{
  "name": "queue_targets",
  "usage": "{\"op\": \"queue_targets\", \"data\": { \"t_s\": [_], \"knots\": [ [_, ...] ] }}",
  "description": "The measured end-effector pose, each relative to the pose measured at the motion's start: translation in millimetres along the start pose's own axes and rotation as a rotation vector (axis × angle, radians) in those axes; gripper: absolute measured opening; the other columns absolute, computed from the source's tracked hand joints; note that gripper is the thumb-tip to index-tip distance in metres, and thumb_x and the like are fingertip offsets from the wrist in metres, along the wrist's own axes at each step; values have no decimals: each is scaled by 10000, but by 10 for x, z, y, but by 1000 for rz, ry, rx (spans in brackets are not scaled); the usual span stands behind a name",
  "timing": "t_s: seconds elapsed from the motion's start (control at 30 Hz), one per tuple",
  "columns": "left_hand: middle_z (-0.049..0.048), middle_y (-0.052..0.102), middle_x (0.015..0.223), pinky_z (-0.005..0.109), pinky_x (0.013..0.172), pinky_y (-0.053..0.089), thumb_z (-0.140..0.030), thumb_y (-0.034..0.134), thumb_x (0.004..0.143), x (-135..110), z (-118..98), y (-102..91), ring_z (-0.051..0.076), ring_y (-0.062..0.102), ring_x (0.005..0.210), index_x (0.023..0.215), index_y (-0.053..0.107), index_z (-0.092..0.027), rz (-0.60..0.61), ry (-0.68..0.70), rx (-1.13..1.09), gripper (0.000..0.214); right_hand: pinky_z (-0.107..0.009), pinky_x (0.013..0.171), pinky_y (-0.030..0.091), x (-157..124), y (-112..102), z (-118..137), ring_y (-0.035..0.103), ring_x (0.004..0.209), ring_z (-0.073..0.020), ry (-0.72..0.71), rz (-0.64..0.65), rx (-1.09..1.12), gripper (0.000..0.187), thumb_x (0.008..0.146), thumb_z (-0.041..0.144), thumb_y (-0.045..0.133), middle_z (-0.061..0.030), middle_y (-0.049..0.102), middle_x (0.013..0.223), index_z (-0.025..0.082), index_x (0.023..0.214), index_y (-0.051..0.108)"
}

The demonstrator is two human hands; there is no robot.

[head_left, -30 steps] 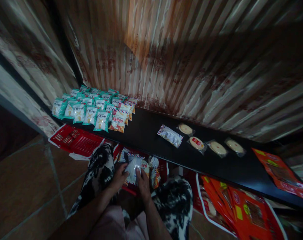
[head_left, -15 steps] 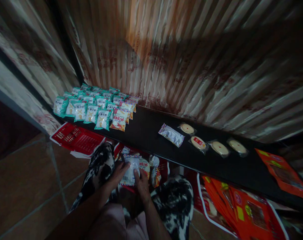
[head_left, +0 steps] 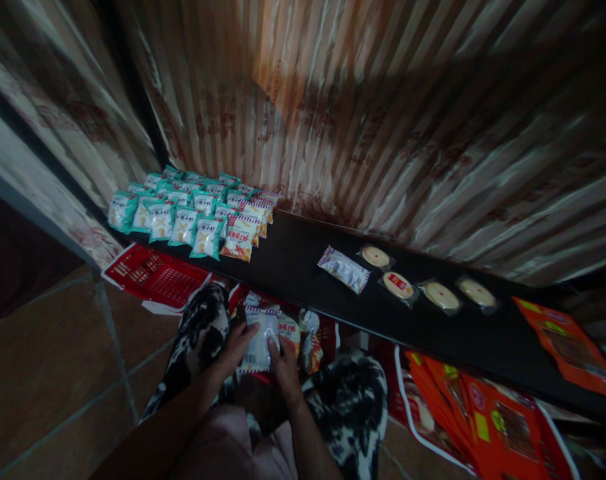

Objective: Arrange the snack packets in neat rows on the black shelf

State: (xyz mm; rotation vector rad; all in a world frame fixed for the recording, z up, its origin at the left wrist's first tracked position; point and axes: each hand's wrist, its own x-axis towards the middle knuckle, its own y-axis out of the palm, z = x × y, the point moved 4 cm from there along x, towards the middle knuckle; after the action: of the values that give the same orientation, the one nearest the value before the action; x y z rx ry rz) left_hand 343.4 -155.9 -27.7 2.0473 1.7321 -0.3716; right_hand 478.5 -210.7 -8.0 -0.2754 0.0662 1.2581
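Between my knees, a snack packet (head_left: 261, 340) with red-and-blue striped ends shows its pale back. My left hand (head_left: 239, 345) grips its left side, and my right hand (head_left: 281, 363) holds the right side with the thumb on top. Both hands are closed on it. Just beneath lie more snack packets (head_left: 310, 340) in a red basket (head_left: 330, 333), partly hidden by my hands. On the black shelf (head_left: 290, 250) ahead, several white-and-orange packets (head_left: 240, 238) with the same striped edges overlap in a row, and one striped packet (head_left: 343, 269) lies apart further right.
Teal-edged packets (head_left: 185, 225) fill the shelf's left end. Several round wrapped pastries (head_left: 397, 285) and an orange bag (head_left: 570, 343) lie to the right. Below are a red basket (head_left: 157, 273) at left and another basket holding orange bags (head_left: 493, 420) at right. A corrugated sheet (head_left: 333, 120) rises behind.
Both hands stay almost in place on the packet, which has tilted or flattened slightly. The shelf items have not moved.
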Motion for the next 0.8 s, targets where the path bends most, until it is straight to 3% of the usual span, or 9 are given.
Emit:
{"op": "queue_targets", "data": {
  "t_s": [0.13, 0.37, 0.6, 0.8],
  "knots": [
    [85, 705, 912, 336, 774, 516, -614, 645, 635, 6, 22, -10, 240, 656, 862, 974, 638, -158, -19, 5, -1, 569, -375, 838, 510, 0, 13, -43, 648, 965, -260, 108, 36, 71, 461, 790, 520, 526, -99, 703, 1030, 173, 1062, 660],
    [62, 703, 840, 346, 736, 528, -619, 637, 640, 12, 32, -2, 219, 659, 772, 965, 625, -163, -1, 20, 0, 561, -368, 891, 471, 20, -17, -85, 624, 1001, -260, 164, -17, 18, 527, 744, 576, 543, -108, 690, 1059, 149, 1024, 675],
    [56, 698, 866, 311, 726, 521, -573, 689, 609, -39, -37, 23, 222, 648, 822, 937, 626, -174, 49, 42, 27, 521, -322, 770, 504, 6, -30, 99, 635, 844, -233, 128, 36, 123, 567, 743, 642, 504, -78, 705, 900, 150, 958, 687],
    [45, 694, 852, 293, 690, 514, -532, 688, 634, -104, -101, 80, 198, 644, 768, 934, 613, -158, 99, 57, 36, 484, -287, 709, 489, 23, -54, -16, 607, 749, -207, 116, -30, 132, 560, 757, 648, 470, -49, 683, 760, 144, 860, 691]
  ]
}}
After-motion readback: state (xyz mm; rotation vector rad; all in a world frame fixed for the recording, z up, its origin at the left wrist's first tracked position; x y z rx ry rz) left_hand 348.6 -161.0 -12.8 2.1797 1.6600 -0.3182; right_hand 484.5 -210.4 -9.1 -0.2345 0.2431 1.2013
